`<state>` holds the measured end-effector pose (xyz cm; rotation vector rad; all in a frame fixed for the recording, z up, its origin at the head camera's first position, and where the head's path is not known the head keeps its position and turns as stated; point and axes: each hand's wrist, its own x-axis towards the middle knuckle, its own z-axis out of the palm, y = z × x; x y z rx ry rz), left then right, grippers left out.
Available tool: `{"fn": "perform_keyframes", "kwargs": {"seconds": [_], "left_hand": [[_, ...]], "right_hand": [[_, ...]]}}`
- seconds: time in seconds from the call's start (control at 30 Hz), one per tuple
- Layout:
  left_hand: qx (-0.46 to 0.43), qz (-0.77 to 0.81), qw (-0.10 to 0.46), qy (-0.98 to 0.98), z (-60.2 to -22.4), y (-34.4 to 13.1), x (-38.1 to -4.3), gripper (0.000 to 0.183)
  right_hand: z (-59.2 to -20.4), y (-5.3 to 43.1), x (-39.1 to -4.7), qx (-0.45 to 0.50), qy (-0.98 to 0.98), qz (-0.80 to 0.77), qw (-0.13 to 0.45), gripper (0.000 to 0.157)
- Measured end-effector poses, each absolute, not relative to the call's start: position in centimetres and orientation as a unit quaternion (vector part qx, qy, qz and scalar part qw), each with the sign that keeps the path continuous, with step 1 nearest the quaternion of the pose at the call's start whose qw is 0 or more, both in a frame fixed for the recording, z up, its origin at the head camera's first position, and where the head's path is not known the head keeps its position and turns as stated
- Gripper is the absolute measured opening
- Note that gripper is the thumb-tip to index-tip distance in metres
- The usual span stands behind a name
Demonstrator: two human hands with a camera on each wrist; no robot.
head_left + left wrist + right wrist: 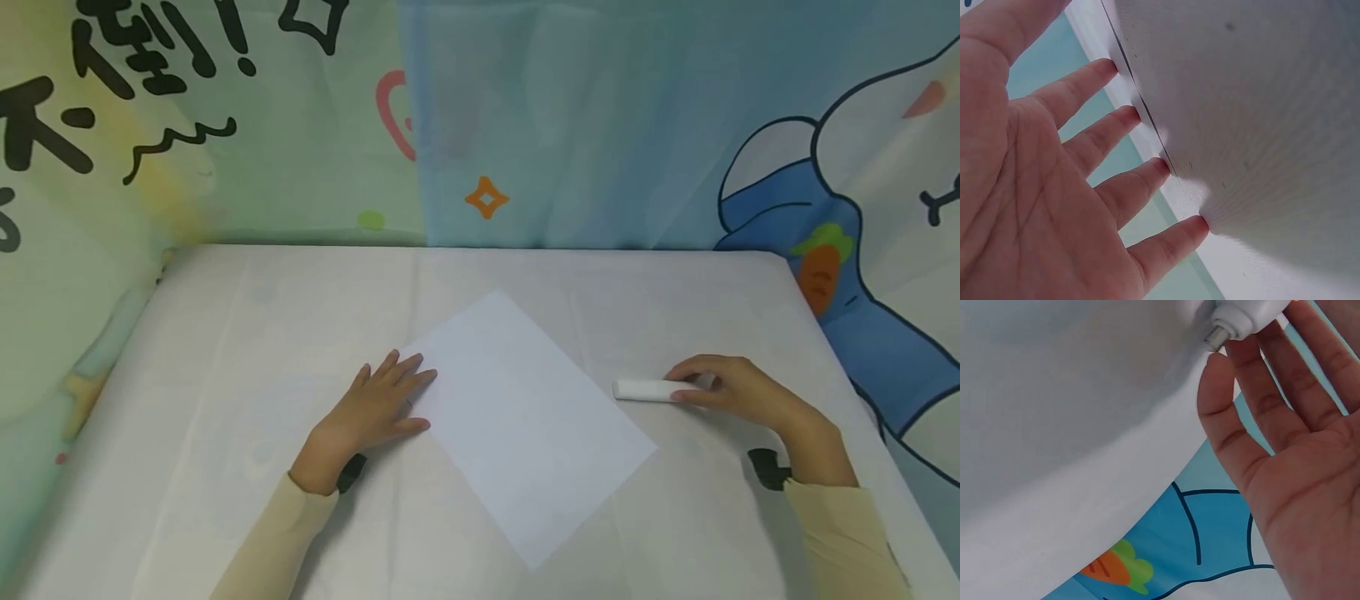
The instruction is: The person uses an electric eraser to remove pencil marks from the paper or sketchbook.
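A white sheet of paper lies turned cornerwise on the white-covered table. At its left corner my left hand rests with straight, spread fingers; in the left wrist view its fingertips touch down by a thin dark edge line. To the right of the paper, a white cylinder lies roughly level, apart from the sheet. My right hand pinches its right end between thumb and fingers. The right wrist view shows that end stepped, with a short metal tip beside the thumb. The cylinder's exact kind is unclear.
A white cloth covers the table. Behind it hangs a printed backdrop with lettering, a rabbit figure and a carrot, running down past the table's left and right edges. Dark wrist-worn pieces show at both wrists.
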<state>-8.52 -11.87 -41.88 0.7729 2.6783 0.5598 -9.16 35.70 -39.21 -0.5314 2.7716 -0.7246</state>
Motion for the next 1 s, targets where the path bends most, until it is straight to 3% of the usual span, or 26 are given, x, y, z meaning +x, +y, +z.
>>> {"fn": "perform_keyframes", "kwargs": {"seconds": [0.2,0.43,0.8,1.0], "left_hand": [[0.269,0.202,0.158,0.928,-42.1,-11.9,-8.6,0.066],[0.261,0.197,0.166,0.93,-42.1,-11.8,-8.6,0.066],[0.26,0.195,0.166,0.931,-41.8,-11.9,-8.4,0.065],[0.261,0.195,0.166,0.931,-41.9,-12.0,-8.5,0.065]], "right_hand": [[-39.0,35.4,-9.1,-0.164,0.948,-0.238,0.129,0.027],[-39.0,35.0,-9.0,-0.109,0.944,-0.247,0.191,0.042],[-39.3,34.3,-9.0,-0.112,0.936,-0.266,0.2,0.036],[-39.2,33.9,-8.9,-0.066,0.932,-0.282,0.218,0.042]]}}
